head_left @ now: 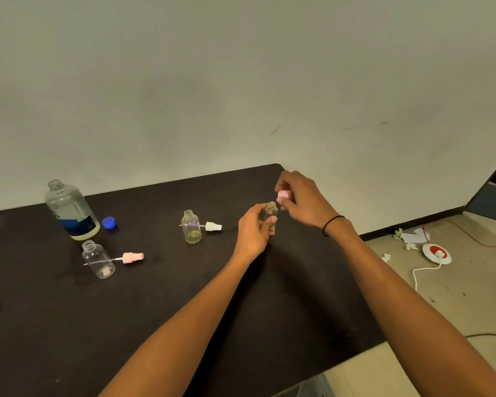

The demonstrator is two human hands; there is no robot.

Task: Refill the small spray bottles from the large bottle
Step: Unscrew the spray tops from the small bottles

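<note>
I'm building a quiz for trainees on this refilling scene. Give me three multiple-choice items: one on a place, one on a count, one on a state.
1. Where does the blue cap lie?
A. on the large bottle
B. on the table beside the large bottle
C. on the floor

2. How many small spray bottles are in view?
A. two
B. three
C. five

3. What does the right hand hold?
A. a pink spray head
B. a white spray head
C. nothing

Answers:
1 B: it lies right of the open large bottle.
2 B: two stand free, one is in the left hand.
3 A: its fingers pinch the pink spray head.
</note>
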